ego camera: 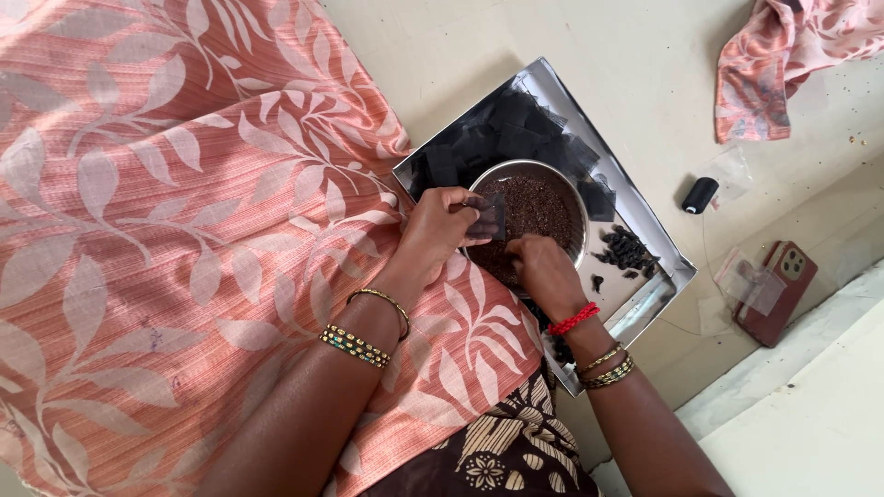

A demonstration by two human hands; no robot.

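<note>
Round steel bowl of dark brown seeds [539, 207]: centre of square steel tray [645, 235]. Left hand [437, 225] pinches small black mesh square [488, 219] over bowl; right hand [543, 269] dips in, fingers curled, contents unseen. Risk: seeds spilling onto tray through tilted mesh.

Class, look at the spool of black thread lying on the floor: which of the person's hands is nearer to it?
The right hand. It reaches into the bowl of dark grains, on the side toward the spool of black thread. The left hand, holding a dark mesh piece, is farther away at the bowl's opposite edge.
</note>
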